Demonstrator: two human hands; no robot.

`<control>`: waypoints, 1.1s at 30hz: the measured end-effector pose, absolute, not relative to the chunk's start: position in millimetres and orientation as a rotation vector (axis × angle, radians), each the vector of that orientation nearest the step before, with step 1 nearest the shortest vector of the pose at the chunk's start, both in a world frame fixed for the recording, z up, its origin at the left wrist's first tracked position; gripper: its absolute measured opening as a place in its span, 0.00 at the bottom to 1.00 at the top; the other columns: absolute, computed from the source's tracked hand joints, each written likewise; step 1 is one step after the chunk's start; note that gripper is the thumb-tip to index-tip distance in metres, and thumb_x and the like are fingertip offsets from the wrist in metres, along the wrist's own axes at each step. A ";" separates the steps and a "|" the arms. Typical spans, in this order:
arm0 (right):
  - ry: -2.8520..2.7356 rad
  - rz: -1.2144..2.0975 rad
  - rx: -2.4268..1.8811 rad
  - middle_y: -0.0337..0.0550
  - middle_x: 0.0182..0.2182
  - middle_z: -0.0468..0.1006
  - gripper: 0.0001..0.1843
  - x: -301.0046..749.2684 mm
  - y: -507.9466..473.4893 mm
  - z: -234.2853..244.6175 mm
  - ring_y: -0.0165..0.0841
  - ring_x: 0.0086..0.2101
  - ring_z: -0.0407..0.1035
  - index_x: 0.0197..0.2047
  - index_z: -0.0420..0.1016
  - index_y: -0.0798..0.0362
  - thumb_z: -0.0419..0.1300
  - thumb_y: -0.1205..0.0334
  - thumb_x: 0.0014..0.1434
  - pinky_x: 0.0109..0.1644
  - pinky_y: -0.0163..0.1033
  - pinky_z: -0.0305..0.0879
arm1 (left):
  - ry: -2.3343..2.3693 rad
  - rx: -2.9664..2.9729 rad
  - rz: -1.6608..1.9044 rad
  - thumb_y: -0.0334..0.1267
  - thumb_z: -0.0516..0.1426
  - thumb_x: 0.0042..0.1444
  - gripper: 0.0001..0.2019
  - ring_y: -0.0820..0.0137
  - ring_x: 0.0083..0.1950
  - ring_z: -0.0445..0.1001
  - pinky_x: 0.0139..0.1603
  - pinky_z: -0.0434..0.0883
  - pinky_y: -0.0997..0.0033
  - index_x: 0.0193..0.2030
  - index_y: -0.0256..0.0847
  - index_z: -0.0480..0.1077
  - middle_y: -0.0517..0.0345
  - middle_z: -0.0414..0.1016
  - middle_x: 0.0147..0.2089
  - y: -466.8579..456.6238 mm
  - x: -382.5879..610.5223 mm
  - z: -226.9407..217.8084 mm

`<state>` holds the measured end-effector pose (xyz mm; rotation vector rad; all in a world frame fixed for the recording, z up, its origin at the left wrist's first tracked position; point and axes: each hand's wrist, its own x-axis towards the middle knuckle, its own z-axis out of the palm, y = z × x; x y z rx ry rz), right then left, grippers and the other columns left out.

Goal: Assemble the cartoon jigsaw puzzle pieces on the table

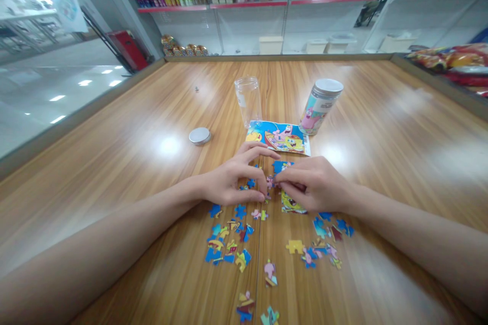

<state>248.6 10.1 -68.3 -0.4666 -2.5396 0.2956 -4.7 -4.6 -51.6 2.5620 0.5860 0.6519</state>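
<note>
My left hand (233,179) and my right hand (313,184) meet at the middle of the wooden table (114,162), fingertips pinched together over small puzzle pieces (269,183). A joined patch of pieces (292,204) lies under my right hand. Several loose puzzle pieces (229,241) are scattered in front of my hands, with more at the right (324,244). A printed picture card (279,137) lies just beyond my fingers.
An empty clear jar (248,100) stands behind the card, and its silver lid (199,135) lies to the left. A printed can with a white lid (319,106) leans at the card's right. Shop shelves (244,5) line the back wall; snack bags (453,63) sit far right.
</note>
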 end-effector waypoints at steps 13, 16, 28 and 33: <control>-2.770 0.346 -0.173 0.38 0.28 0.79 0.10 240.1 -14.8 -64.5 0.29 0.28 0.69 0.42 0.78 0.52 0.54 0.65 0.65 0.30 0.38 0.53 | 0.585 2.671 0.585 0.38 0.64 0.57 0.12 0.50 0.70 0.55 0.71 0.56 0.40 0.49 0.47 0.78 0.48 0.63 0.67 -1.0 -5.8 -59.5; -2.834 0.346 -0.234 0.38 0.31 0.80 0.13 239.6 -14.7 -62.4 0.30 0.30 0.70 0.50 0.76 0.50 0.54 0.62 0.65 0.32 0.38 0.54 | 0.606 2.675 0.574 0.40 0.63 0.59 0.15 0.51 0.71 0.55 0.72 0.55 0.41 0.52 0.46 0.76 0.47 0.62 0.67 -0.5 -6.5 -59.8; -2.805 0.594 -0.416 0.39 0.30 0.80 0.12 241.6 -10.6 -55.1 0.30 0.28 0.72 0.43 0.79 0.51 0.61 0.54 0.63 0.31 0.36 0.59 | 0.590 2.712 0.482 0.47 0.63 0.57 0.25 0.49 0.73 0.51 0.73 0.55 0.40 0.60 0.45 0.71 0.44 0.59 0.68 -3.0 -8.3 -60.9; -2.699 0.511 -0.288 0.39 0.33 0.82 0.11 244.5 -3.3 -65.0 0.30 0.31 0.75 0.44 0.77 0.52 0.61 0.55 0.64 0.33 0.36 0.62 | 0.574 2.723 0.480 0.48 0.63 0.57 0.24 0.49 0.73 0.52 0.73 0.56 0.41 0.60 0.45 0.71 0.44 0.60 0.68 -3.2 -6.7 -61.0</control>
